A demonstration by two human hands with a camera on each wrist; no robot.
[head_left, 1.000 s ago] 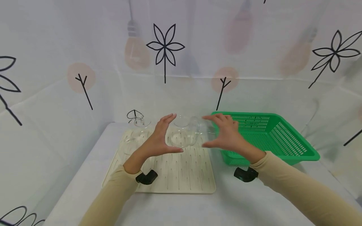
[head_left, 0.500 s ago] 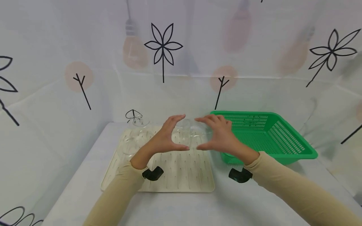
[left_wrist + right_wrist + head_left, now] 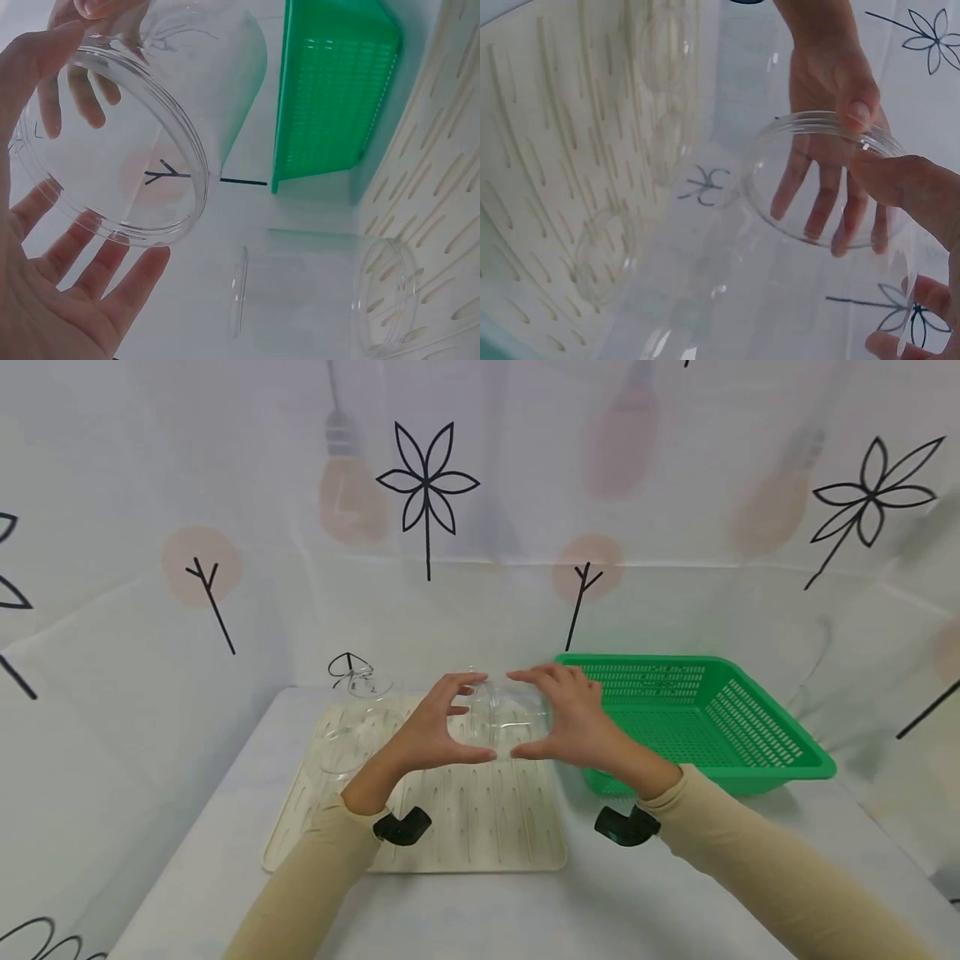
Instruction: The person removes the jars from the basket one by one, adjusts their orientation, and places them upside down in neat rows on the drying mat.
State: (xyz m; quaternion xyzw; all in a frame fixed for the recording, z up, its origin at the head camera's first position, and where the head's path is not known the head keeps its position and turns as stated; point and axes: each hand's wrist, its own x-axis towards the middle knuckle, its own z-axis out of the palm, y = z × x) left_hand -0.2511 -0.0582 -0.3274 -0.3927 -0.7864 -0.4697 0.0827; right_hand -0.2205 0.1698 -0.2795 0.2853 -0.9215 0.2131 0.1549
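Observation:
A clear jar (image 3: 517,710) lies sideways in the air between my hands, above the back of the cream ridged mat (image 3: 457,835). My right hand (image 3: 573,718) grips its body from the right. At the jar's ridged rim end (image 3: 196,154), on the left, my left hand (image 3: 431,731) has its thumb and fingers curled round the edge. The left wrist view shows my right hand through the clear wall. Whether a clear lid covers that end, I cannot tell. Another clear jar (image 3: 300,292) stands on the mat in the left wrist view.
A green perforated basket (image 3: 750,772) stands right of the mat on the white table (image 3: 637,902). Clear round pieces (image 3: 341,750) sit at the mat's left, hard to make out. A further clear piece (image 3: 367,683) is at the back left. A patterned curtain (image 3: 480,610) hangs behind.
My hands have come closer together. The jar in my right hand has moved left, and its rim end, apart from my left hand earlier, is now within that hand's fingers.

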